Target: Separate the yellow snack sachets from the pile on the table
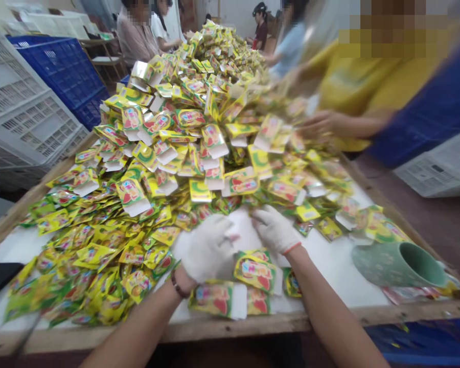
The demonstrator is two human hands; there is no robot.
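Both my hands wear white knit gloves and rest on the white table top (331,263) at the foot of a huge heap of small yellow and green packets (184,128). My left hand (209,248) is curled, fingers bent down against the table, and whatever is under them is hidden. My right hand (274,227) lies flatter, fingers stretched toward the heap's edge. Just below my hands lie a few loose packets with white flaps (255,273), and one more (214,299) near the front rail.
A green mug (400,263) lies on its side at the right. A wooden rim (230,327) frames the table. White crates (19,117) and blue crates (63,69) stand left. A person in yellow (352,82) reaches in from the right; others sit at the far end.
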